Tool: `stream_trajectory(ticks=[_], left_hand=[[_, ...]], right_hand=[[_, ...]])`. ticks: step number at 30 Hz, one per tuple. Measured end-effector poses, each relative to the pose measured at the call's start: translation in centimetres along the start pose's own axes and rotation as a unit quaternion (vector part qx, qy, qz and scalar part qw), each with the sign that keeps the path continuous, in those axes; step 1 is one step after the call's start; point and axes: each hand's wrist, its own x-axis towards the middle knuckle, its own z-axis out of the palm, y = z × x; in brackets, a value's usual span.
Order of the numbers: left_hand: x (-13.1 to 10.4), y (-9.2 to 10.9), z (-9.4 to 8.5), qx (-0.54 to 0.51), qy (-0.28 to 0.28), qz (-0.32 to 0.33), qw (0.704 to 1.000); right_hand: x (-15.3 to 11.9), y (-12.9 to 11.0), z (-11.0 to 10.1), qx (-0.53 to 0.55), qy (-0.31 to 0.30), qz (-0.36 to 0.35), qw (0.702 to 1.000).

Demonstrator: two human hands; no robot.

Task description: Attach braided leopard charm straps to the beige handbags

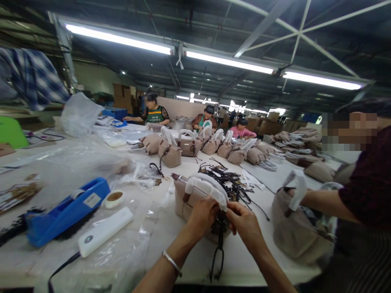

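A beige handbag stands in front of me, its handle wrapped in white padding. At the handle's near end my left hand is closed, fingertips pinched together. My right hand pinches at the same spot from the other side. Between them a black cord charm hangs down the bag's side, with a loop and loose ends below. The fingers partly hide where the cord meets the handle. Just behind the bag lies a pile of similar black cord charms.
A blue tape dispenser, a tape roll, a white handheld device and clear plastic bags lie left. Several handbags line the table behind. At right a co-worker's arm reaches into another handbag. Other people sit beyond.
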Motion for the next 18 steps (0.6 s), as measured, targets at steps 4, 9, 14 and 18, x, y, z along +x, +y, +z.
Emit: stream_trajectory(ticks=[4, 9, 14, 18], left_hand=[[0.5, -0.3, -0.4, -0.009, -0.025, 0.023, 0.999], [-1.4, 0.7, 0.2, -0.013, 0.086, -0.013, 0.996], [-3.9, 2.0, 2.8, -0.022, 0.063, 0.063, 0.996], [-3.5, 1.8, 4.7, -0.034, 0.020, 0.041, 0.998]], right_hand=[[0.1, 0.0, 0.2, -0.007, 0.010, -0.015, 1.000], [-0.6, 0.3, 0.1, 0.078, 0.066, -0.038, 0.994], [-1.6, 1.8, -0.2, 0.130, 0.103, -0.059, 0.984], [-2.2, 1.6, -0.8, 0.092, 0.096, -0.064, 0.989]])
